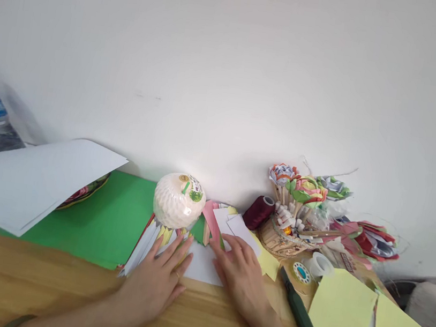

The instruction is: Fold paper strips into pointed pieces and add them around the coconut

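The person's open left grip spreads over thin white and yellow paper strips; the open right grip lies over white paper. A round white coconut sits at twelve o'clock.

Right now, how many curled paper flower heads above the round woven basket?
3 visible: lilac-and-orange head at left, pink-and-yellow head in middle, lilac-and-green head at right. Others may be hidden.

On our wooden tabletop lie green paper, yellow sheets, a maroon thread spool and a woven basket.
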{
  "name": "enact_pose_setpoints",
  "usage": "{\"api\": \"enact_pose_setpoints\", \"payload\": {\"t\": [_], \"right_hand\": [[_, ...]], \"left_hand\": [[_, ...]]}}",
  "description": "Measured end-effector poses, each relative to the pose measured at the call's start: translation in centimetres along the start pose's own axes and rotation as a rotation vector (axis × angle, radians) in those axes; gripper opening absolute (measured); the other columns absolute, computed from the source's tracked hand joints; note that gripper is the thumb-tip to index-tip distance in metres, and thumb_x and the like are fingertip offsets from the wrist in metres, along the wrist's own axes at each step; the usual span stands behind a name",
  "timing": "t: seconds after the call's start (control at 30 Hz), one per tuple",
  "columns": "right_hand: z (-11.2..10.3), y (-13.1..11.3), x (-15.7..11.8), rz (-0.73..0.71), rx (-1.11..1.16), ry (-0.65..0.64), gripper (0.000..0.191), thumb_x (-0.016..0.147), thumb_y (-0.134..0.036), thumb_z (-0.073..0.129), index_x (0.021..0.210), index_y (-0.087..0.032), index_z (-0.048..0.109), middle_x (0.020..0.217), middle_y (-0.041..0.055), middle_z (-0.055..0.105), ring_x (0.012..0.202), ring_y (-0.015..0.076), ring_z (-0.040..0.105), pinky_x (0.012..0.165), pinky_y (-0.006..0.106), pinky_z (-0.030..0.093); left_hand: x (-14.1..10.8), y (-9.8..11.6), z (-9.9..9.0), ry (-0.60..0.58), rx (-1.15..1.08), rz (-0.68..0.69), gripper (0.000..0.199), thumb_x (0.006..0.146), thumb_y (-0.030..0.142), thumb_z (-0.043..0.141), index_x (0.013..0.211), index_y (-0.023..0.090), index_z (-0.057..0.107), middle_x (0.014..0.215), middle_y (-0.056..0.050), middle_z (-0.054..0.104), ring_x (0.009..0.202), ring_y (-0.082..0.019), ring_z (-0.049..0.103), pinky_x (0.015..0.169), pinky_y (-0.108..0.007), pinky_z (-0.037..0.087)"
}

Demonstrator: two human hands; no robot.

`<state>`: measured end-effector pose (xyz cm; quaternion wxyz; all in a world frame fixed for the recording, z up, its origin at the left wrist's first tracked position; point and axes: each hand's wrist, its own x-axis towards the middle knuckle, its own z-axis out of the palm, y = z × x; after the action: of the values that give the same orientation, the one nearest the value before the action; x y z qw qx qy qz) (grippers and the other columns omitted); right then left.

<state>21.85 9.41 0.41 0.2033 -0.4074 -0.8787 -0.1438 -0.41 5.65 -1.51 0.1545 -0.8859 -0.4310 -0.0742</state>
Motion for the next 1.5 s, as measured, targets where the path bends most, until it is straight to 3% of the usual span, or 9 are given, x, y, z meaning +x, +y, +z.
{"api": "enact_pose_setpoints", "payload": {"t": [0.13, 0.27, 0.53, 0.77, 1.0, 1.13, 1.27, 1.37, 1.5], "right_hand": [[1.0, -0.5, 0.4, -0.041, 0.022, -0.089, 0.034, 0.093, -0.036, 0.05, 0.124, -0.024, 0.056, 0.133, 0.008, 0.054, 0.125, 0.0275, 0.044, 0.1, 0.045, 0.042], [2.0, -0.6, -0.1, -0.008, 0.026, -0.138, 0.038, 0.097, -0.03, 0.041, 0.13, -0.015, 0.051, 0.134, 0.0101, 0.054, 0.13, 0.0267, 0.04, 0.106, 0.049, 0.034], [1.5, -0.7, 0.2, -0.07, 0.065, -0.145, 0.035, 0.093, -0.034, 0.05, 0.122, -0.017, 0.058, 0.133, 0.0133, 0.053, 0.13, 0.0324, 0.039, 0.103, 0.057, 0.034], [0.5, -3.1, -0.2, -0.258, 0.191, -0.116, 0.032, 0.097, -0.027, 0.041, 0.124, -0.018, 0.056, 0.127, 0.0046, 0.06, 0.127, 0.0182, 0.045, 0.108, 0.039, 0.035], [1.4, -3.5, 0.6, -0.122, 0.204, -0.135, 0.043, 0.094, -0.027, 0.045, 0.131, -0.006, 0.048, 0.135, 0.0197, 0.049, 0.129, 0.0317, 0.041, 0.101, 0.054, 0.039], [0.3, -4.5, 0.4, -0.197, 0.278, -0.193, 0.038, 0.095, -0.02, 0.042, 0.132, -0.015, 0.048, 0.133, 0.0105, 0.054, 0.13, 0.0213, 0.041, 0.109, 0.046, 0.032], [-0.9, -5.3, 0.2, -0.22, 0.427, -0.195, 0.029, 0.091, -0.019, 0.046, 0.118, -0.016, 0.056, 0.122, 0.0092, 0.063, 0.12, 0.0161, 0.051, 0.103, 0.032, 0.04], [-0.5, -4.2, 0.2, -0.122, 0.377, -0.093, 0.023, 0.09, -0.012, 0.041, 0.098, -0.019, 0.062, 0.105, 0.006, 0.069, 0.104, 0.0153, 0.061, 0.093, 0.029, 0.048], [0.9, -0.5, 0.0, 0.097, 0.187, -0.033, 0.031, 0.092, -0.013, 0.037, 0.115, -0.013, 0.056, 0.12, 0.017, 0.061, 0.114, 0.0271, 0.056, 0.094, 0.047, 0.046]], "left_hand": [[0.0, -0.2, 0.1, -0.015, -0.063, -0.028, 0.045, 0.093, 0.041, 0.041, 0.13, 0.018, 0.054, 0.145, -0.013, 0.036, 0.133, -0.036, 0.033, 0.1, -0.054, 0.031], [-0.1, -0.4, 0.0, 0.001, -0.08, -0.122, 0.055, 0.093, 0.051, 0.036, 0.13, 0.013, 0.053, 0.145, -0.017, 0.034, 0.132, -0.034, 0.036, 0.103, -0.053, 0.028], [-0.1, -0.2, -0.1, -0.011, -0.04, -0.24, 0.063, 0.089, 0.058, 0.038, 0.126, 0.01, 0.057, 0.145, -0.014, 0.036, 0.129, -0.035, 0.039, 0.101, -0.05, 0.032], [-0.3, 0.0, 0.6, 0.037, 0.005, -0.283, 0.064, 0.088, 0.059, 0.039, 0.124, 0.01, 0.058, 0.141, -0.016, 0.042, 0.125, -0.033, 0.044, 0.1, -0.048, 0.034], [-0.5, -0.1, 0.9, 0.203, 0.057, -0.259, 0.066, 0.089, 0.061, 0.037, 0.119, 0.007, 0.059, 0.132, -0.018, 0.052, 0.12, -0.034, 0.046, 0.099, -0.048, 0.031], [-0.6, -0.5, 0.4, 0.257, 0.03, -0.153, 0.068, 0.09, 0.065, 0.033, 0.116, 0.008, 0.06, 0.117, -0.017, 0.061, 0.113, -0.031, 0.051, 0.1, -0.045, 0.031], [-0.3, -0.9, 0.1, 0.237, -0.014, 0.088, 0.057, 0.095, 0.058, 0.03, 0.125, 0.015, 0.054, 0.127, -0.009, 0.057, 0.124, -0.025, 0.043, 0.106, -0.042, 0.022], [-0.1, -0.9, 0.4, 0.194, -0.04, 0.092, 0.052, 0.096, 0.053, 0.03, 0.124, 0.016, 0.055, 0.123, -0.007, 0.061, 0.123, -0.025, 0.045, 0.107, -0.043, 0.017], [-0.2, -0.7, 0.9, 0.192, -0.064, -0.022, 0.048, 0.096, 0.047, 0.033, 0.116, 0.014, 0.061, 0.117, -0.009, 0.065, 0.115, -0.025, 0.051, 0.108, -0.045, 0.012]]}}
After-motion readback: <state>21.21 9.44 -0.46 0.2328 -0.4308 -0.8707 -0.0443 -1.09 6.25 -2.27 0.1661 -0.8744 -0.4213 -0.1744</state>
